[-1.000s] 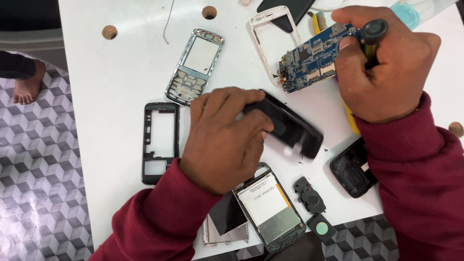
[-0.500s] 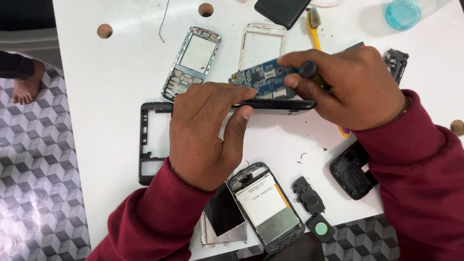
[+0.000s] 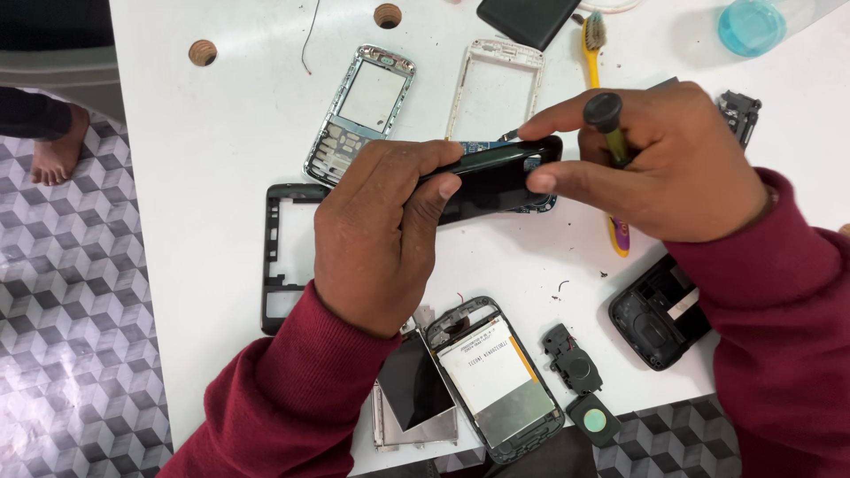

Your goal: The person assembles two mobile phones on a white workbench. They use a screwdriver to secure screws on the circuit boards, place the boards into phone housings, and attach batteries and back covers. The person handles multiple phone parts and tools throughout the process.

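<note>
My left hand (image 3: 381, 232) grips the left end of a black phone shell (image 3: 496, 177), held just above the white table (image 3: 204, 159). A blue circuit board (image 3: 482, 146) peeks out behind the shell's top edge. My right hand (image 3: 655, 164) pinches the shell's right end between thumb and forefinger. The same hand also holds a screwdriver with a black cap and green shaft (image 3: 609, 124) tucked between its fingers. Both sleeves are maroon.
On the table lie a silver keypad frame (image 3: 359, 111), a white frame (image 3: 496, 88), a black frame (image 3: 282, 257), a screen module (image 3: 496, 376), a black back cover (image 3: 660, 314), small speaker parts (image 3: 580, 381), a yellow toothbrush (image 3: 591, 44) and a blue cup (image 3: 751, 25). A person's bare foot (image 3: 57, 150) rests at left.
My right hand has brought the circuit board down from the upper right to the black shell. Both hands now hold shell and board together, lifted toward the table's middle.
</note>
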